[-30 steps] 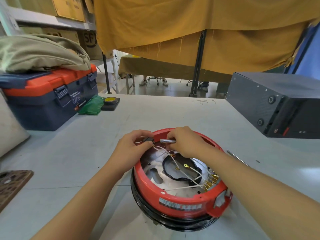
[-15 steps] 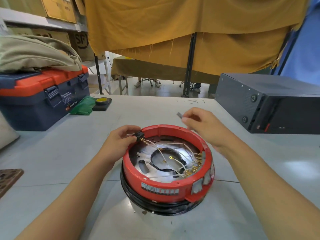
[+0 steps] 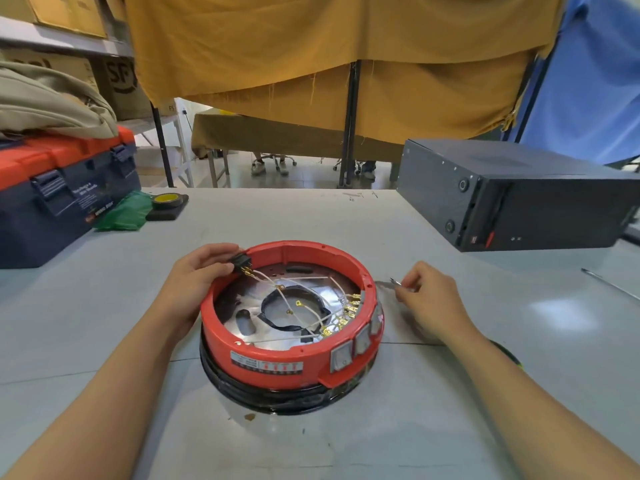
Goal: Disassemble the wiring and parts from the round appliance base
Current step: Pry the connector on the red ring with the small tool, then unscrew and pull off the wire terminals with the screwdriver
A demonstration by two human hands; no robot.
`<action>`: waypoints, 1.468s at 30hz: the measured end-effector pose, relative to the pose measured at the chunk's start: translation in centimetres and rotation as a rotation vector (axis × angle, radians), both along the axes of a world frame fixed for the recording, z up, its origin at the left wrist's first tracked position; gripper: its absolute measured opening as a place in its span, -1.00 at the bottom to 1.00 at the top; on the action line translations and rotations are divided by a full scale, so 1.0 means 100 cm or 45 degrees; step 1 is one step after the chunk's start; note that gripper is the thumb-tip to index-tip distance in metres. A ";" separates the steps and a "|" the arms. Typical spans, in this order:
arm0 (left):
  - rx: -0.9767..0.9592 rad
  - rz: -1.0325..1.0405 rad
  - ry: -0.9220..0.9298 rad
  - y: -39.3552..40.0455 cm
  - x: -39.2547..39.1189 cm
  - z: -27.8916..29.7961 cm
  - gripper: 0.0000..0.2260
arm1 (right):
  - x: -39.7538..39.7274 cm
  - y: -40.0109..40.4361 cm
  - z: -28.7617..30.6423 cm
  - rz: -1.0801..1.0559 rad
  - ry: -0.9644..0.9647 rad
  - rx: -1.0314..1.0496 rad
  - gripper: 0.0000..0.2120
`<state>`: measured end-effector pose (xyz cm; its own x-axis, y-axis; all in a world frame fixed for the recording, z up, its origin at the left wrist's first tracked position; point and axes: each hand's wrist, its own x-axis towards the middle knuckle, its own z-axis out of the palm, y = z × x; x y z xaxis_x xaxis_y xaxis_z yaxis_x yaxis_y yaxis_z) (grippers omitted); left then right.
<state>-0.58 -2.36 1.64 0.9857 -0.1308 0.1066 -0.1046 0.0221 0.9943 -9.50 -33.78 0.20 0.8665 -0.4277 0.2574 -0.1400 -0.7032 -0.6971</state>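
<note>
Sitting on the gray counter [image 3: 433,427], the round red base [image 3: 291,355] has white wires [image 3: 313,315] inside. The left hand [image 3: 194,282] pinches a small black switch [image 3: 241,260] at its rim. Beside the base, the right hand [image 3: 427,296] has its fingers [image 3: 408,280] pinched on a thin metal piece [image 3: 396,282].

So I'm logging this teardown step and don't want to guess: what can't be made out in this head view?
- Small metal piece in the right hand: motion-blurred, so its kind is unclear.
- Black switch pinched by the left hand: its far side is hidden by the fingers.
- Label on the red base: print too small to read.
- Thin metal tool: cut off by the right edge.
</note>
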 end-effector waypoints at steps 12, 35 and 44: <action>-0.035 -0.004 -0.011 0.001 0.002 -0.004 -0.71 | -0.003 0.004 0.007 0.079 0.323 -0.477 -0.91; -0.119 -0.005 0.085 -0.001 -0.005 0.000 -0.75 | 0.000 0.005 0.077 0.348 -0.094 0.758 -0.90; 0.622 0.246 -0.627 -0.006 -0.018 0.033 -0.79 | 0.018 0.043 0.094 0.708 -0.065 1.733 -0.76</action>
<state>-2.34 -2.98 4.91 0.8484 -0.1054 0.5188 -0.5008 -0.4773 0.7221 -7.74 -29.51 9.65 0.9995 0.0178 -0.0270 -0.0323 0.5306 -0.8470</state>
